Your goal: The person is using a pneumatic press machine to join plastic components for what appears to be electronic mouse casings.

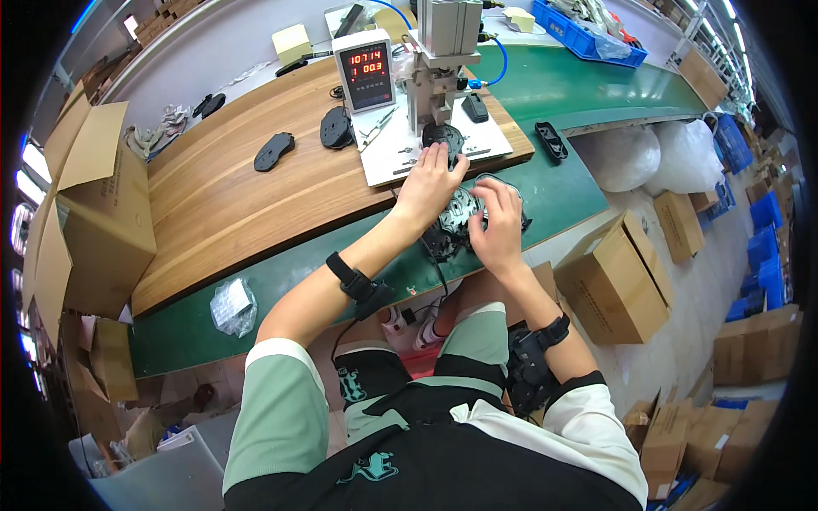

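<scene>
Under the head of a bench press (444,81) sits a black rounded plastic shell (443,134), shaped like part of a computer mouse. My left hand (432,183) has its fingers closed on the near edge of that shell, hiding part of it. Just right and nearer, my right hand (498,223) curls over a pile of similar black shells (457,213) with shiny inner faces at the green bench edge. Its fingers and thumb close round one of the shells there; the grip is partly hidden. The press stands on a white base plate (383,162).
A counter box with red digits (366,70) stands left of the press. Black mouse-shaped covers (273,152) lie on the wooden board (221,187). A black tray-like part (550,141) is to the right. Cardboard boxes (106,204) flank the bench; a plastic bag (233,307) lies at its near left.
</scene>
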A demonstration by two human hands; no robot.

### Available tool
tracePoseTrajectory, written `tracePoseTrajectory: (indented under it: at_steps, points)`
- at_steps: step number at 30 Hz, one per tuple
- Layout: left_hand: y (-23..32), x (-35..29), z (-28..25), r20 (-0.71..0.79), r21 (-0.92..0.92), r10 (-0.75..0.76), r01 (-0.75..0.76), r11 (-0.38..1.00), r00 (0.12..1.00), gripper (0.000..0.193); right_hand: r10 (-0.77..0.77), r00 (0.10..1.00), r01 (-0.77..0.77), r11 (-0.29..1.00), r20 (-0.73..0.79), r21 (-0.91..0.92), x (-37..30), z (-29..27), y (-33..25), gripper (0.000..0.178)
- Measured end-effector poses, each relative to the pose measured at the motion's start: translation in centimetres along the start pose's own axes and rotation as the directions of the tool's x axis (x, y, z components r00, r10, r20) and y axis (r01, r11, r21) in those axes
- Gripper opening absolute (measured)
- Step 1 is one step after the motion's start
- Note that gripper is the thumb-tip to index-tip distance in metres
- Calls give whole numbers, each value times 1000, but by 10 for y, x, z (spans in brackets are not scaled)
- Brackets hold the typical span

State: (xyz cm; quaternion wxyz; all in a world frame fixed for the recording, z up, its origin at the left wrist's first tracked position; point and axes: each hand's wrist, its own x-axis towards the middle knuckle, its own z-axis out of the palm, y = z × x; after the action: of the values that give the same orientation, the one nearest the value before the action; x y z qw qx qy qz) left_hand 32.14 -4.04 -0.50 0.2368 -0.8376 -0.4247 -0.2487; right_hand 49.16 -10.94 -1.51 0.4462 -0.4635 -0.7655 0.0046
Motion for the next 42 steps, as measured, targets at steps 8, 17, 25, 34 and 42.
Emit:
tracePoseTrajectory:
  at_steps: [8,17,25,34,42]
  points:
    - [1,24,-11,1,-148,-58,58,987,998,52,-114,992,120,983,52,-135,47,11,14,64]
    - [-6,17,-17,81,-253,-70,88,964,994,58,-14,977,46,988,212,-147,79,29,22,52]
    - [-73,-39,-21,-110,-507,-328,231,831,938,72,-168,963,192,977,212,-97,87,22,19,36]
    - [-246,-182,1,61,191,-729,709,679,682,81,-213,935,261,955,284,-144,97,34,15,36]
    - [-207,-154,-32,221,-28,-775,798,602,593,68,-176,936,249,943,304,-221,88,17,12,37]
